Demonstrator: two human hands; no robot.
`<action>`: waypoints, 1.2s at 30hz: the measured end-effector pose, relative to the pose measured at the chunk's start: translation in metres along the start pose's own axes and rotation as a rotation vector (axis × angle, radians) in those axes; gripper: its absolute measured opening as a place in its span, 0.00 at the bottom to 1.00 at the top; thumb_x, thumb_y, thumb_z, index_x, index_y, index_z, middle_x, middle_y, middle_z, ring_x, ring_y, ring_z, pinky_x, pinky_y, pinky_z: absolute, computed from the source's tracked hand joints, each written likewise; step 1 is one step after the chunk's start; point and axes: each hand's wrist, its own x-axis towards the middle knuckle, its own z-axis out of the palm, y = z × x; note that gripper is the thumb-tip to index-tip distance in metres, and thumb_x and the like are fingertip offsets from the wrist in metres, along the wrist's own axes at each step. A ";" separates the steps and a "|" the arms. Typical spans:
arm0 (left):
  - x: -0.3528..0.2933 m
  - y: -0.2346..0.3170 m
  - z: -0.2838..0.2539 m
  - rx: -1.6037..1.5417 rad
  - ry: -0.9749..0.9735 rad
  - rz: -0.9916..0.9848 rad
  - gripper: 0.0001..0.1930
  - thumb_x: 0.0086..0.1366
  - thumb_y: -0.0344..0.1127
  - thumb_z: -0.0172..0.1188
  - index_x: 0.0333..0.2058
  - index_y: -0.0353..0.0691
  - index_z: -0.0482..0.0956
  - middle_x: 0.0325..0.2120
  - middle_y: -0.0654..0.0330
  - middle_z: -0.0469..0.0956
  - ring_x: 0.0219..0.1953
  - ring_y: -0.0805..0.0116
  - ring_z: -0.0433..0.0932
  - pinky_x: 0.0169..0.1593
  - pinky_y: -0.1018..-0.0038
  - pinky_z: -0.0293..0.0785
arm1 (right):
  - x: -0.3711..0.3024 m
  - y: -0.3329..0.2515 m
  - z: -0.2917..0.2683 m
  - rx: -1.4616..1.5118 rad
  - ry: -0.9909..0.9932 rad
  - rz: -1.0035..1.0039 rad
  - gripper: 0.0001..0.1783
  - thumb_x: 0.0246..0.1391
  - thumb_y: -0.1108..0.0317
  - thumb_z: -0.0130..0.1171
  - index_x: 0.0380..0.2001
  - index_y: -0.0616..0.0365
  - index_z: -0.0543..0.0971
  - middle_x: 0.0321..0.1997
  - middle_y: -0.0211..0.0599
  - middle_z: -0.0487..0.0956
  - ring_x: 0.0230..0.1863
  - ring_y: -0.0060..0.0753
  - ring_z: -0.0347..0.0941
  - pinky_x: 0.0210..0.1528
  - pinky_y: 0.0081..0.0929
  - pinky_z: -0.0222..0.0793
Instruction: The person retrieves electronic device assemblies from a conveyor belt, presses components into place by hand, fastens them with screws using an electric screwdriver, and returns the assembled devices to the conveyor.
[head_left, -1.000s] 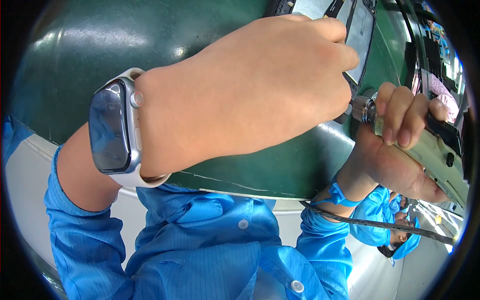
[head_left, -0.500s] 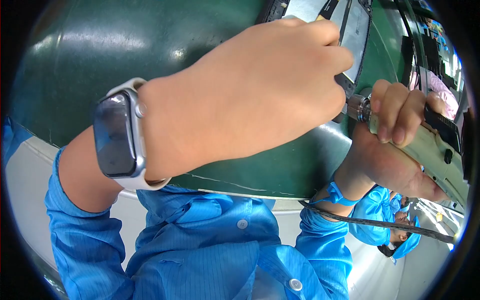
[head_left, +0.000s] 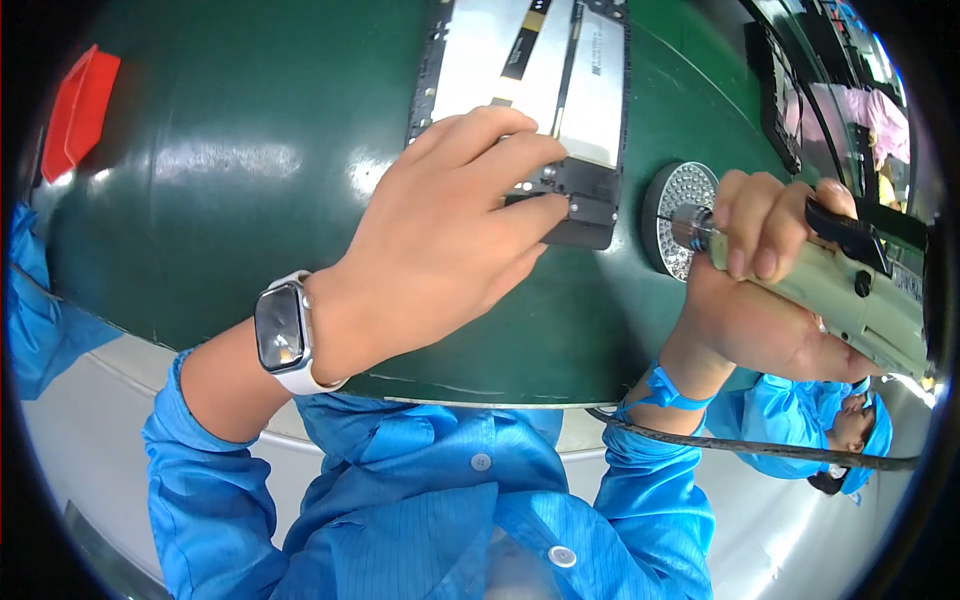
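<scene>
Silver device (head_left: 538, 95) lies partly under fingers (head_left: 520, 165) of the left hand (head_left: 435, 235).

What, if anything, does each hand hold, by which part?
The right hand holds a pale green cylindrical power screwdriver by its body, behind the metal nose. The left hand touches a flat rectangular silver-black device; whether it grips is unclear.

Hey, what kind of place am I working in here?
Probably an electronics assembly or repair workshop: your right hand holds a pale green power driver, your left hand rests on an opened, tablet-like device, and a person nearby wears blue workwear like yours.
</scene>
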 end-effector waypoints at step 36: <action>0.007 -0.194 -0.107 0.801 0.347 0.017 0.17 0.68 0.40 0.61 0.52 0.42 0.82 0.54 0.48 0.79 0.59 0.48 0.76 0.64 0.55 0.67 | -0.029 0.015 -0.048 0.098 0.170 -0.118 0.71 0.46 0.09 0.23 0.53 0.76 0.72 0.22 0.36 0.73 0.22 0.31 0.63 0.33 0.32 0.59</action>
